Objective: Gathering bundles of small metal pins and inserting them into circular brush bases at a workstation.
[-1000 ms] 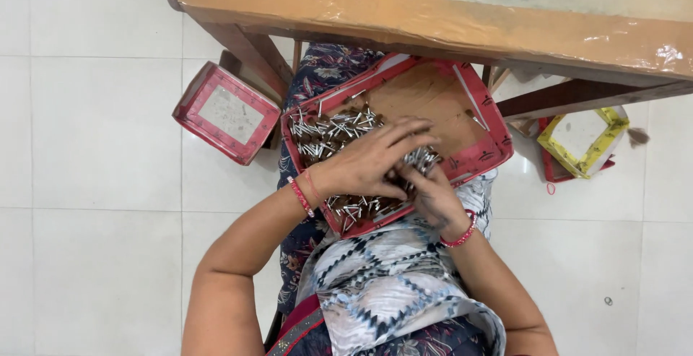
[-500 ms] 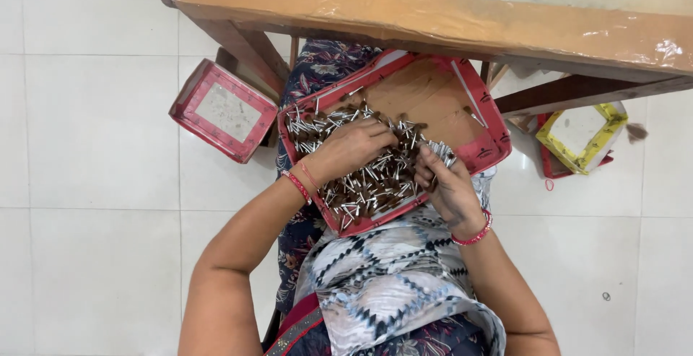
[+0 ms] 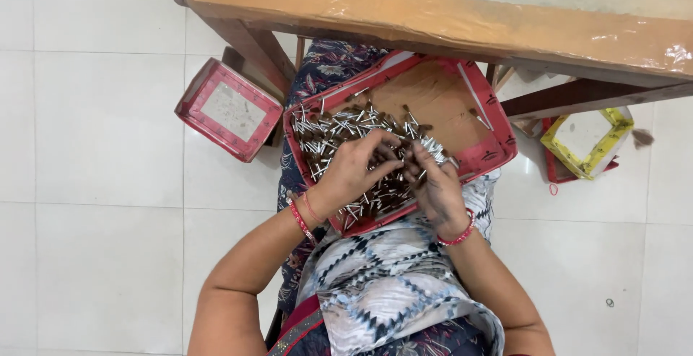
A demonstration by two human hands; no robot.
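Observation:
A red-rimmed tray (image 3: pixel 498 155) with a brown cardboard floor rests on my lap, under the table edge. A heap of several small silver-and-brown pieces (image 3: pixel 339 132) covers its left half. My left hand (image 3: pixel 354 172) lies over the heap, fingers curled down into the pieces. My right hand (image 3: pixel 433 183) is just beside it, fingertips pinching among the pieces at the heap's right edge. The two hands almost touch. What each hand grips is hidden by the fingers. Red bangles circle both wrists.
A wooden table (image 3: pixel 447 9) wrapped in brown tape spans the top, its legs flanking my knees. On the white tiled floor, a red square box (image 3: pixel 227 110) sits at left and a yellow-and-red box (image 3: pixel 586 139) at right.
Both hands have shifted over the heap: the right hand moved up from the tray's lower edge into the pieces, and the left hand drew in beside it. The pieces are spread differently.

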